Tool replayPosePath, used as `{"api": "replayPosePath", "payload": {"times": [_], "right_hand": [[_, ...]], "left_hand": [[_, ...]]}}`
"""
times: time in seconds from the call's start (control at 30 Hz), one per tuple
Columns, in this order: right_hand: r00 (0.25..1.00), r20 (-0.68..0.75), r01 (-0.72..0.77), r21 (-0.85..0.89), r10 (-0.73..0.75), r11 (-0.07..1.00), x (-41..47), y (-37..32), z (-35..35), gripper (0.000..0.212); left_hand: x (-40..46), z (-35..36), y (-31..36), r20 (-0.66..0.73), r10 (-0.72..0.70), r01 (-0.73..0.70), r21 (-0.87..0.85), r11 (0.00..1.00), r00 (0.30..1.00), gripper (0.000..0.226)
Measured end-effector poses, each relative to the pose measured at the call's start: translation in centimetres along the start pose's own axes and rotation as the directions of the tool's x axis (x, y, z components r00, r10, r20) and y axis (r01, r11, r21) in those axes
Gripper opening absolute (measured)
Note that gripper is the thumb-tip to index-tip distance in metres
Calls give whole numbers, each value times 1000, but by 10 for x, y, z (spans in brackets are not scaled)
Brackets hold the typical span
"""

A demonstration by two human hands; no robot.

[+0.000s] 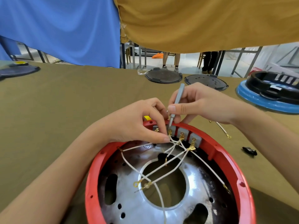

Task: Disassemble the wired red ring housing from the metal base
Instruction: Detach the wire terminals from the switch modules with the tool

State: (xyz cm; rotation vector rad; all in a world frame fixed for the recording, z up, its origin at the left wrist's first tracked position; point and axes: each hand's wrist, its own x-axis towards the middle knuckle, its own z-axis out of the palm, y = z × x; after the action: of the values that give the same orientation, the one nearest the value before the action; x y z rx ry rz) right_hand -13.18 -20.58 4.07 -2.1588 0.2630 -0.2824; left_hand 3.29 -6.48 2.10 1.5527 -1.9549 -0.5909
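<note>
Bright, even daylight fills the scene, strongest from the open floor beyond the table [48, 94]. Glare washes out the metal base [191, 180]. Shadows are soft. Wide-angle distortion bends the edges; the hanging cloths [194, 21] look slightly soft.

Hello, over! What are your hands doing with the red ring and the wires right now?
Right hand grips screwdriver, tip at a terminal. Left hand pinches a white wire beside it. Red ring housing sits on metal base, wires crisscrossing.

Workshop: cloth-covered bench [64, 97], loose appliance lids [164, 76], hanging fabric partitions [64, 26].
</note>
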Motion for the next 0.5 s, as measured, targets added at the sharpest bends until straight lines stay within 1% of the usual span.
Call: {"api": "replayPosePath", "payload": {"times": [0.1, 0.23, 0.37, 0.5], "right_hand": [[1000, -26, 4, 26, -3, 1000, -1, 1, -2, 16], [1000, -18, 10, 18, -9, 1000, -1, -1, -1, 15], [1000, -9, -16, 50, 17, 999, 0, 0, -2, 11], [999, -10, -31, 62, 32, 998, 2, 4, -2, 11]], "left_hand": [[0, 0, -1, 1, -1, 1, 8, 1000, 1000, 5], [0, 0, -1, 0, -7, 7, 14, 1000, 1000, 5], [0, -1, -1, 6, -9, 9, 15, 1000, 1000, 5], [0, -1, -1, 13, -8, 8, 8, 1000, 1000, 5]]}}
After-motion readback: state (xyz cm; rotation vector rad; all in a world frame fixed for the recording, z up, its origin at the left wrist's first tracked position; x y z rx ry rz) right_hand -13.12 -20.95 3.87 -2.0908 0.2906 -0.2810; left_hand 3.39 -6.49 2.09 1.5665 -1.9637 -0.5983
